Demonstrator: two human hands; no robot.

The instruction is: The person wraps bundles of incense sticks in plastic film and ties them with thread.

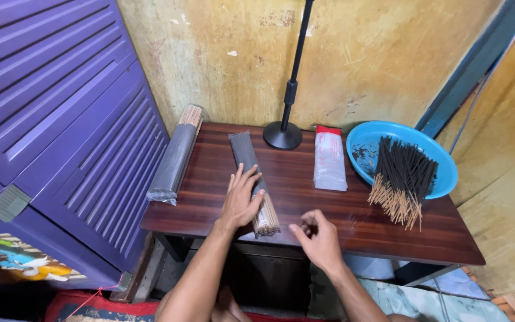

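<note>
My left hand (241,200) lies flat, fingers spread, on a clear-wrapped packet of dark incense sticks (248,156) that lies lengthwise on the dark wooden table (305,191), its pale stick ends toward me. My right hand (320,237) hovers near the table's front edge, fingers curled and pinched together; whether it holds anything I cannot tell. A second, longer packet of sticks (177,156) lies at the table's left edge. Loose dark incense sticks (403,177) fan out of a blue plastic bowl (442,164) at the right.
A black stand with a round base (282,135) rises at the back of the table. A white packet with a red top (329,160) lies beside it. Purple louvred shutters (61,119) stand to the left; a yellowish wall is behind.
</note>
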